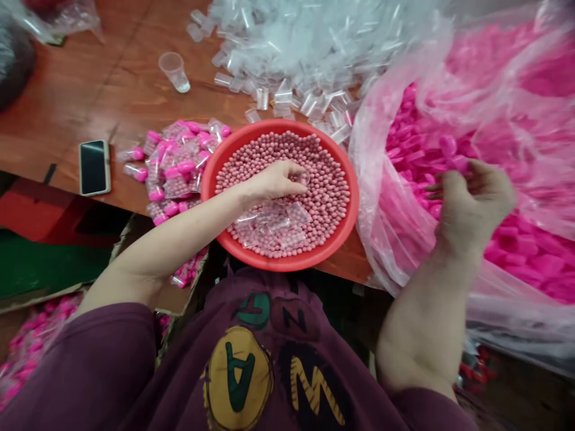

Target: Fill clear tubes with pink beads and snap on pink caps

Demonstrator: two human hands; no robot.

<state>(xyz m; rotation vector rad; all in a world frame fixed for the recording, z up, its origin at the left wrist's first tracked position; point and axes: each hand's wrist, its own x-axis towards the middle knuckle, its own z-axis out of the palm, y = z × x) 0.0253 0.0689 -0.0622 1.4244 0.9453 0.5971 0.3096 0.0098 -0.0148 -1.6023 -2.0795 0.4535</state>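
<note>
The left hand has its thumb and fingers closed around a small clear tube, whose rounded end shows at the fingertips; the rest is hidden by the hand. It is over the pink beads that fill a round red basin. Several bead-filled tubes lie on the beads below the wrist, toward the person. The right hand is at the mouth of a translucent plastic bag, its fingers bent beside a bright pink cap; blur makes it impossible to tell whether they grip it. More pink caps fill the bag around that hand.

Just left of the basin, touching or nearly so, is a pile of bead-filled tubes with pink caps on. Beyond the basin spreads a large heap of loose clear tubes. Farther left on the brown wooden table are a tilted-looking clear plastic cup and a dark-screened phone near the edge. Below the table edge, more pink-capped tubes fill a cardboard box, beside the person's purple T-shirt.
</note>
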